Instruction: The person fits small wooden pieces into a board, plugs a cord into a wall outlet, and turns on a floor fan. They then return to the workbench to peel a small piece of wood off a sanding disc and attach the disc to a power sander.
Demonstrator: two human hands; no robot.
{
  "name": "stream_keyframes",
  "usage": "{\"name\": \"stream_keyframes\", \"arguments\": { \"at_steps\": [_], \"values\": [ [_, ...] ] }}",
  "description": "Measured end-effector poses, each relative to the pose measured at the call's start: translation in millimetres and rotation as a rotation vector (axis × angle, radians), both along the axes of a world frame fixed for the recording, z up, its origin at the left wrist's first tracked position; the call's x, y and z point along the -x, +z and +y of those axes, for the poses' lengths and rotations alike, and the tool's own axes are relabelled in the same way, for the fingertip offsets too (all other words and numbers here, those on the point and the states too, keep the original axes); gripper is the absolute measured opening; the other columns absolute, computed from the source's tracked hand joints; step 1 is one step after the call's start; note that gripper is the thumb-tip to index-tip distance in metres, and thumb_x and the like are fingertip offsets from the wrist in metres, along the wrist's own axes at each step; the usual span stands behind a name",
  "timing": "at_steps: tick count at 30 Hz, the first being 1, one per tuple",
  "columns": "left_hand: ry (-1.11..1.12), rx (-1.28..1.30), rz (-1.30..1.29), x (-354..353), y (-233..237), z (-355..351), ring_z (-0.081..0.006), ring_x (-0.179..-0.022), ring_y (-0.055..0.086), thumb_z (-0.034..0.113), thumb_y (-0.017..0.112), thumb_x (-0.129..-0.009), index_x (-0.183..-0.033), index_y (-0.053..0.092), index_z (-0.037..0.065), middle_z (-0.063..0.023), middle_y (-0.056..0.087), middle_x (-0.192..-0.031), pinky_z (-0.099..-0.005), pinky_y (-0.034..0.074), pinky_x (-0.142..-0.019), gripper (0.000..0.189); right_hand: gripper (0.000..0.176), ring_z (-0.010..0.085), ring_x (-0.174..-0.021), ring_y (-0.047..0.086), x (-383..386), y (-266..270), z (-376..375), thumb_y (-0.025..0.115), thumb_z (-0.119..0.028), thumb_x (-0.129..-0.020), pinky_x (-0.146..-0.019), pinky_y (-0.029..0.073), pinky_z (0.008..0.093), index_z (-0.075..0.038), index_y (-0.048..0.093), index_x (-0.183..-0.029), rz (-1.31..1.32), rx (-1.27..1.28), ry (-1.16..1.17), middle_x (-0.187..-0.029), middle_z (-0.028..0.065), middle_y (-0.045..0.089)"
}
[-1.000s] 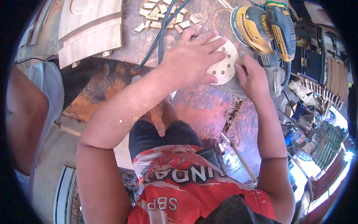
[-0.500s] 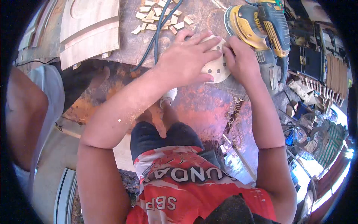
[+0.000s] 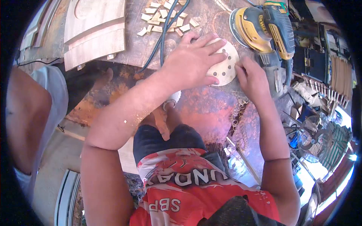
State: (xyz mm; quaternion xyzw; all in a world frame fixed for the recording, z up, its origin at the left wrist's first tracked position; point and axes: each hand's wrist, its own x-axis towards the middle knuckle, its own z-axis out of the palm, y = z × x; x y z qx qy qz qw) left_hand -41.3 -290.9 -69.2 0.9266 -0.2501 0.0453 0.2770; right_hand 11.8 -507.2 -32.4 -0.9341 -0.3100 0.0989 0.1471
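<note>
A round pale sanding disc [image 3: 225, 67] with several punched holes lies near the workbench's front edge. My left hand [image 3: 192, 62] presses flat on its left half with the fingers spread across it. My right hand [image 3: 252, 77] pinches the disc's right rim with thumb and fingertips. Just behind the disc lies a yellow and black orbital sander [image 3: 264, 28], tipped on its side with its round pad facing left.
Curved wooden panels [image 3: 94, 32] lie at the bench's back left. Several small wood offcuts [image 3: 166, 19] and two dark cables [image 3: 166, 34] cross the benchtop. Another person's arm [image 3: 26, 120] stands at left. Tools and clutter [image 3: 324, 75] fill the right side.
My right hand has slid from the top of the disc back to its right rim, uncovering more of the disc. My left hand stays pressed on it.
</note>
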Motion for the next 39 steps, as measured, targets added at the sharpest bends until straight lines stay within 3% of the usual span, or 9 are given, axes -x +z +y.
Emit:
{"name": "stream_keyframes", "arguments": {
  "at_steps": [4,9,11,14,19,24,28,33,39],
  "values": [
    [0.013,0.020,-0.025,2,-4,-3,-0.0225,-0.133,0.037,0.041,0.074,-0.068,-0.125,0.056,0.020,-0.0030,0.043,-0.142,-0.0459,0.029,-0.102,0.064,0.012,0.0405,-0.079,0.056,-21,-8,21,0.056,-0.013,-0.085,-0.069,0.043,0.0508,-0.004,0.048,-0.087,-0.053,-0.124,0.072,-0.078,0.0199,0.057],
    [0.004,0.015,-0.019,0,0,0,-0.0225,-0.133,0.036,0.042,0.074,-0.068,-0.125,0.056,0.020,-0.0032,0.044,-0.141,-0.0457,0.029,-0.102,0.063,0.014,0.0405,-0.079,0.056,2,-2,-1,0.056,-0.014,-0.085,-0.069,0.044,0.0494,-0.003,0.049,-0.088,0.012,0.033,-0.039,-0.078,0.0201,0.057],
    [0.014,0.024,-0.008,1,0,-2,-0.0226,-0.134,0.036,0.042,0.074,-0.068,-0.125,0.056,0.020,-0.0031,0.044,-0.142,-0.0458,0.029,-0.102,0.064,0.014,0.0407,-0.079,0.056,4,-4,-2,0.056,-0.015,-0.085,-0.070,0.045,0.0494,-0.004,0.049,-0.088,-0.018,-0.075,-0.017,-0.079,0.0206,0.058],
    [0.010,0.000,-0.020,0,-1,-3,-0.0224,-0.134,0.036,0.042,0.074,-0.068,-0.127,0.055,0.020,-0.0029,0.043,-0.142,-0.0459,0.029,-0.103,0.065,0.012,0.0412,-0.080,0.056,-21,-7,24,0.055,-0.014,-0.086,-0.070,0.044,0.0501,-0.004,0.049,-0.088,-0.022,-0.089,0.017,-0.080,0.0211,0.058],
    [0.005,0.005,-0.008,0,3,0,-0.0219,-0.134,0.036,0.042,0.074,-0.067,-0.127,0.055,0.021,-0.0027,0.043,-0.143,-0.0457,0.029,-0.102,0.066,0.012,0.0412,-0.079,0.056,0,-4,-1,0.054,-0.013,-0.085,-0.069,0.044,0.0494,-0.003,0.049,-0.088,0.002,0.011,-0.032,-0.078,0.0199,0.057],
    [0.017,-0.014,-0.007,0,1,-2,-0.0219,-0.134,0.036,0.041,0.074,-0.068,-0.127,0.055,0.021,-0.0026,0.043,-0.142,-0.0457,0.029,-0.102,0.066,0.010,0.0413,-0.079,0.056,-17,-4,23,0.053,-0.011,-0.086,-0.069,0.044,0.0496,-0.003,0.049,-0.087,-0.032,-0.121,0.024,-0.078,0.0208,0.056],
    [0.007,0.001,-0.003,0,2,0,-0.0215,-0.134,0.036,0.040,0.074,-0.068,-0.127,0.055,0.021,-0.0021,0.043,-0.143,-0.0457,0.028,-0.103,0.065,0.011,0.0405,-0.080,0.056,6,4,-2,0.055,-0.012,-0.086,-0.070,0.044,0.0496,-0.003,0.049,-0.087,0.070,-0.008,-0.064,-0.079,0.0205,0.057],
    [0.016,0.007,-0.003,1,0,-3,-0.0214,-0.134,0.036,0.040,0.075,-0.068,-0.126,0.055,0.021,-0.0022,0.043,-0.142,-0.0461,0.028,-0.103,0.064,0.012,0.0403,-0.081,0.057,-13,-4,14,0.057,-0.013,-0.085,-0.071,0.045,0.0497,-0.004,0.050,-0.087,-0.025,-0.076,0.004,-0.081,0.0207,0.058],
    [0.003,0.029,0.014,1,3,1,-0.0222,-0.134,0.035,0.039,0.075,-0.068,-0.126,0.055,0.020,-0.0024,0.043,-0.142,-0.0465,0.028,-0.104,0.065,0.010,0.0398,-0.080,0.057,11,3,-6,0.057,-0.012,-0.085,-0.070,0.044,0.0493,-0.004,0.050,-0.087,0.058,-0.032,-0.062,-0.080,0.0194,0.058]
  ]
}}
